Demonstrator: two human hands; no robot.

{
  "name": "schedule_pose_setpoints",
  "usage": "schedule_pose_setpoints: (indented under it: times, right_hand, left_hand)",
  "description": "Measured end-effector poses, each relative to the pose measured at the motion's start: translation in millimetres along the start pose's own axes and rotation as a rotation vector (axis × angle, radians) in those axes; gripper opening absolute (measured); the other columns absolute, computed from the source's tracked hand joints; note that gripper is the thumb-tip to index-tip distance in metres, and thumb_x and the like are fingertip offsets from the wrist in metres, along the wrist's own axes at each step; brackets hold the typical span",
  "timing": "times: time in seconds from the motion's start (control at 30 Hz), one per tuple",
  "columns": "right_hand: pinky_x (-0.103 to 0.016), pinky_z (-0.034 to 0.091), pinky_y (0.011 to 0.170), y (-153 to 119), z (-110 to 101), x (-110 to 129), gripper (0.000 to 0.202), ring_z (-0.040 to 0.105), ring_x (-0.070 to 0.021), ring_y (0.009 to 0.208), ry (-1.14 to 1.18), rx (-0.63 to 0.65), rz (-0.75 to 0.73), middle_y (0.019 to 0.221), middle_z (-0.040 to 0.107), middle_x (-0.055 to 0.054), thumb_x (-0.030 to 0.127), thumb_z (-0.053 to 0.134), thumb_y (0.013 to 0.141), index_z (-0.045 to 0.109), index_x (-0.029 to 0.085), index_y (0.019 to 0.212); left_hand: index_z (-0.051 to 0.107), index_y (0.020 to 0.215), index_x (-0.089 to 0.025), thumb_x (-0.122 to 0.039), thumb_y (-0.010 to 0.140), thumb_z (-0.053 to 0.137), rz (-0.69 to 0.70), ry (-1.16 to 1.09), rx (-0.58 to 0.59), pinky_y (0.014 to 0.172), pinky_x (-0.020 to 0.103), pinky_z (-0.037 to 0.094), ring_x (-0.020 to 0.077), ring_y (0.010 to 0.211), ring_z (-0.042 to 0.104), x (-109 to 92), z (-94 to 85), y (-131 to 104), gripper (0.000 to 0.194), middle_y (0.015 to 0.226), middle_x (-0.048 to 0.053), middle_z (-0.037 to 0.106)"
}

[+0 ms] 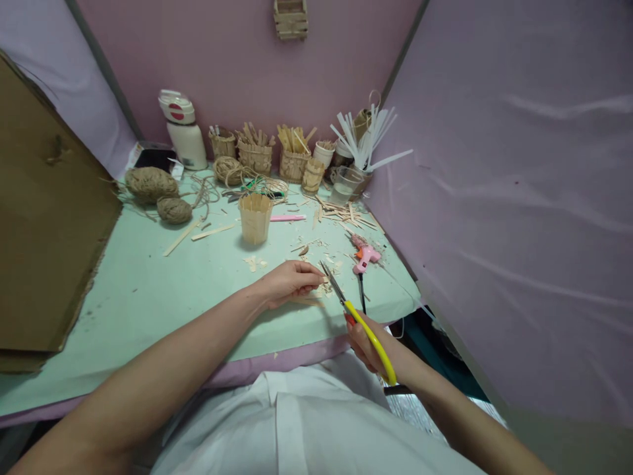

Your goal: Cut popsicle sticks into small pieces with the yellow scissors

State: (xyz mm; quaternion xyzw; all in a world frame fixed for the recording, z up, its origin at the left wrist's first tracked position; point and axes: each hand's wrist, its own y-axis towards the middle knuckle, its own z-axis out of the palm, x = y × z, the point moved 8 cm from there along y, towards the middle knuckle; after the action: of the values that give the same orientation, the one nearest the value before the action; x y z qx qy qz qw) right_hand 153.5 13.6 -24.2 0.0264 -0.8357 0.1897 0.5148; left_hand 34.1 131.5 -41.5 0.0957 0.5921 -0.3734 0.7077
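My right hand (362, 343) is wrapped round the yellow handles of a pair of scissors (352, 308), whose metal blades point away and to the left. The blades look slightly parted. Close to their tips, my left hand (291, 282) is closed in a pinch low over the table; whatever its fingers hold is too small to make out. Wood shavings and small offcuts (325, 288) lie around the fingertips. A flat wooden strip (307, 302) lies just below my left hand. Beyond it, a cup made of wooden strips (255, 221) stands upright.
A pink glue gun (366, 257) lies to the right, its cord running to the table edge. Twine balls (151, 185), a white bottle (186, 138), stick-filled baskets (254, 158) and a cup of white glue sticks (363, 142) line the back. Cardboard (49, 218) stands left.
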Motion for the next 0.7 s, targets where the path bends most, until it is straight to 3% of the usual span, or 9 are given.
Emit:
schedule_pose_setpoints:
  times: [0.27, 0.43, 0.6, 0.7]
  right_hand:
    - [-0.024, 0.022, 0.043, -2, -2, 4, 0.054, 0.026, -0.0099, 0.050, -0.027, 0.033, -0.006, 0.060, 0.034, 0.006, 0.073, 0.029, 0.088, 0.043, 0.021, 0.083]
    - [-0.023, 0.025, 0.044, -2, -7, -2, 0.045, 0.030, -0.0093, 0.052, -0.044, 0.016, 0.042, 0.064, 0.040, 0.005, 0.065, 0.040, 0.091, 0.041, 0.021, 0.078]
    - [-0.022, 0.026, 0.041, 2, -5, -9, 0.046, 0.030, -0.0086, 0.045, 0.043, 0.027, 0.072, 0.056, 0.036, 0.007, 0.066, 0.036, 0.091, 0.039, 0.022, 0.078]
    - [-0.022, 0.028, 0.040, 13, -15, -11, 0.045, 0.029, -0.0079, 0.043, 0.134, -0.087, 0.070, 0.054, 0.033, 0.009, 0.066, 0.036, 0.091, 0.037, 0.022, 0.078]
  left_hand:
    - [0.069, 0.074, -0.013, -0.034, 0.064, 0.076, -0.024, 0.046, 0.045, 0.049, 0.022, 0.024, 0.0067, 0.051, 0.034, 2, 1.2, 0, 0.024, 0.053, -0.003, 0.047]
    - [0.069, 0.072, -0.013, -0.035, 0.063, 0.075, -0.030, 0.072, 0.039, 0.048, 0.022, 0.023, 0.0068, 0.049, 0.033, -1, 2.2, -1, 0.025, 0.051, -0.003, 0.046]
    - [0.069, 0.074, -0.013, -0.039, 0.064, 0.077, -0.030, 0.103, 0.038, 0.048, 0.021, 0.026, 0.0062, 0.049, 0.035, 1, 1.5, 0, 0.029, 0.052, -0.004, 0.048]
    - [0.069, 0.077, -0.013, -0.042, 0.060, 0.080, -0.028, 0.067, 0.023, 0.052, 0.021, 0.035, 0.0072, 0.054, 0.044, 4, 0.0, 1, 0.035, 0.059, -0.001, 0.055]
